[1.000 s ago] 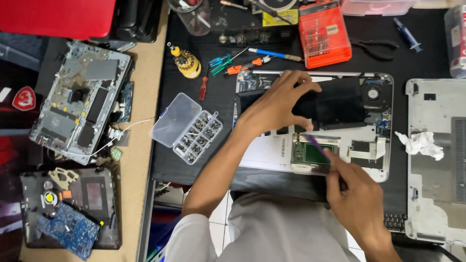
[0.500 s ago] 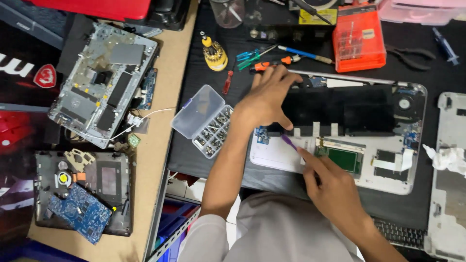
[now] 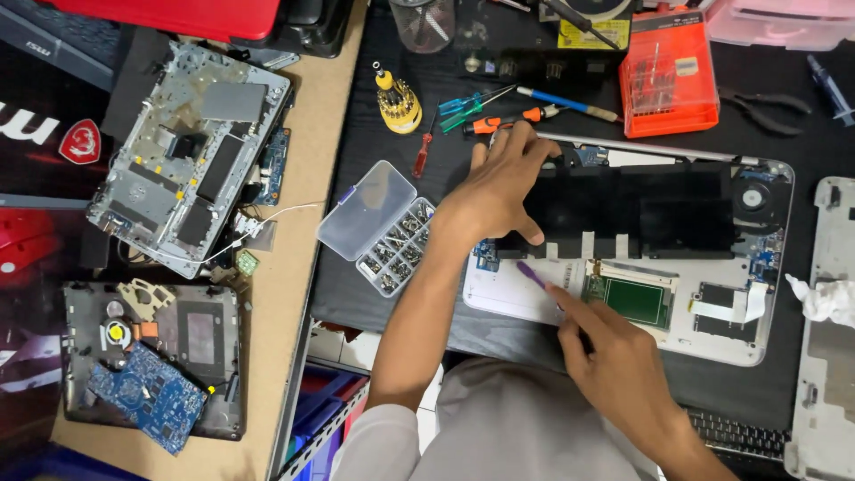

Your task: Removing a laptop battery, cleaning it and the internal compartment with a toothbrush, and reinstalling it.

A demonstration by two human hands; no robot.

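Observation:
An opened laptop base (image 3: pixel 712 343) lies on the black mat, its long black battery (image 3: pixel 659 209) across the upper half and a green circuit board (image 3: pixel 634 298) below. My left hand (image 3: pixel 500 189) rests flat on the left end of the battery, fingers spread. My right hand (image 3: pixel 610 361) grips a thin purple-tipped tool (image 3: pixel 533 274) whose tip touches the laptop's white lower-left area, just under the battery edge. A white ribbon cable (image 3: pixel 723 307) lies right of the green board.
A clear screw box (image 3: pixel 378 224) stands open left of the laptop. Screwdrivers (image 3: pixel 485 111), a yellow bit driver (image 3: pixel 396 100) and an orange bit case (image 3: pixel 668 76) lie behind. Two stripped laptop chassis (image 3: pixel 183 156) sit on the left table; a grey cover (image 3: pixel 824 374) lies right.
The view has shifted, so everything sits further right and lower in frame. My left hand stays on the battery's left end; my right hand's tool tip has moved left along the battery's lower edge.

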